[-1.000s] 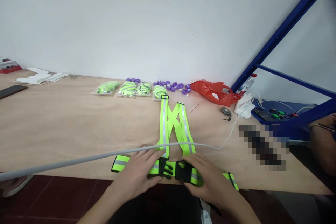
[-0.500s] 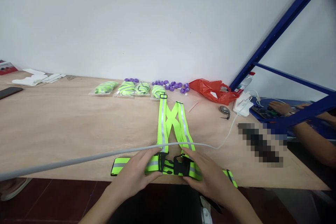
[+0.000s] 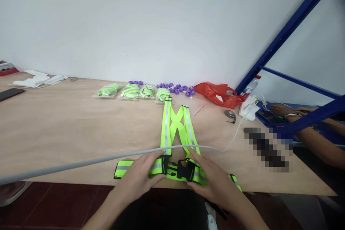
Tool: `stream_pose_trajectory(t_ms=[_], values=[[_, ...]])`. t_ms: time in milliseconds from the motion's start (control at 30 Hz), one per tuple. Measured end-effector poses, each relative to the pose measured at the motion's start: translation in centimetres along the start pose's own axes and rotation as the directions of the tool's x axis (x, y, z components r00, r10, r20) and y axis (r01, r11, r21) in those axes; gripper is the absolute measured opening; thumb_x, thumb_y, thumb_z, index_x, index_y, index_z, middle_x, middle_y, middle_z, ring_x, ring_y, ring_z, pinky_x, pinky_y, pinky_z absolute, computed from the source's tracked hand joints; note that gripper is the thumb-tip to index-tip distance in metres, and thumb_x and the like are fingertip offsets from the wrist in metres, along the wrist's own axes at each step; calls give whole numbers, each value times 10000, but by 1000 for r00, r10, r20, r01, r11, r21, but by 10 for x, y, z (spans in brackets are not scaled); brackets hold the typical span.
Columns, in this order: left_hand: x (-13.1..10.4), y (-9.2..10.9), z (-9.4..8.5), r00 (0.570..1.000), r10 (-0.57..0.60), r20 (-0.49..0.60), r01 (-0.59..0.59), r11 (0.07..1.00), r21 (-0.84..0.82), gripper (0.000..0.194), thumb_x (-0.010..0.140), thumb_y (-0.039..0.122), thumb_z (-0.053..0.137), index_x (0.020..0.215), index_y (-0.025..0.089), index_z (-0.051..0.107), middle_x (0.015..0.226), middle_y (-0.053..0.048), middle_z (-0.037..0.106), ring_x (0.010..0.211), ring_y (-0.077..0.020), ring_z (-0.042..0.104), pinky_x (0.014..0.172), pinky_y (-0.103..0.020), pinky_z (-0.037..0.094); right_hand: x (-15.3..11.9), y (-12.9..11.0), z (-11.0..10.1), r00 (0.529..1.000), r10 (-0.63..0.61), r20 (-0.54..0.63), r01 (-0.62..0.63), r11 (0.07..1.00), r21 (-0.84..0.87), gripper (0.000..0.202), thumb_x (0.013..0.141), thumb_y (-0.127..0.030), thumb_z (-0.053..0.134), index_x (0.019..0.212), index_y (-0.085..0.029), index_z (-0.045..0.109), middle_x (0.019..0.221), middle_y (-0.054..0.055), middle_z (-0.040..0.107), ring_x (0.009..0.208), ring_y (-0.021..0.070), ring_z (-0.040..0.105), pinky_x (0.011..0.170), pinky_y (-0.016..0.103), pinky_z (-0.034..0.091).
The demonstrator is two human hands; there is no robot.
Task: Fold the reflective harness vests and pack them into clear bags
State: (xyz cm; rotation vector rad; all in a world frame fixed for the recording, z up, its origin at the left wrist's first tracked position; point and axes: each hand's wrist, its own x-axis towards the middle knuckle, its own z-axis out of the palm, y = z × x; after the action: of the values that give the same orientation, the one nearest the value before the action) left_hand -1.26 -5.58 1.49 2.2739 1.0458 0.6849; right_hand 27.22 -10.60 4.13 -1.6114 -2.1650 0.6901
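Note:
A neon-yellow reflective harness (image 3: 166, 125) with silver stripes lies on the table, its straps crossing in an X. My left hand (image 3: 138, 176) grips the waist belt on the left, thumb and fingers around the strap beside the black pronged buckle half (image 3: 165, 165). On the other side, my right hand (image 3: 215, 176) grips the belt beside the black socket buckle half (image 3: 183, 169). The two halves are apart, with a small gap between them. A grey cable (image 3: 115, 156) runs across the harness just above both hands.
Several bagged reflective straps (image 3: 129, 91) and purple rolls (image 3: 176, 90) line the wall. To the right are a red plastic bag (image 3: 215, 93), tape measure (image 3: 230, 114), white power strip (image 3: 249, 109) and blue frame (image 3: 288, 23). Another person's arm (image 3: 318, 142) rests beyond the frame.
The two buckle halves sit slightly farther apart than before. My hands keep nearly the same place on the belt. The other person's hand has shifted a little to the left.

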Motion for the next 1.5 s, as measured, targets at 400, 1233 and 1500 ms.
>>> stream_pose_trajectory(t_ms=[400,1233,1500], values=[[-1,-4,0,999,-54,-8,54,998,-11,560,921,285,732,1414,320,469,1338,-47,668,1217,-276,655,981,-413,571,0,2,2,999,-40,-28,39,999,-30,843,838,-222,686,1601,-281,332,1401,116,639,1259,309,623,1016,462,548],[0,-5,-1,999,-48,5,48,994,-95,554,895,313,765,1386,318,508,1342,-42,674,1227,-276,651,1012,-413,556,0,3,8,997,-41,-62,42,999,6,740,840,-239,652,1545,-235,430,1421,117,633,1278,297,625,1041,465,546],[2,-1,-6,997,-63,48,68,990,-122,548,863,289,795,1347,301,538,1339,-50,676,1219,-281,654,1015,-410,547,1,-1,11,991,-80,-107,84,996,31,740,844,-223,665,1545,-261,432,1404,108,648,1266,284,636,1035,440,552]])
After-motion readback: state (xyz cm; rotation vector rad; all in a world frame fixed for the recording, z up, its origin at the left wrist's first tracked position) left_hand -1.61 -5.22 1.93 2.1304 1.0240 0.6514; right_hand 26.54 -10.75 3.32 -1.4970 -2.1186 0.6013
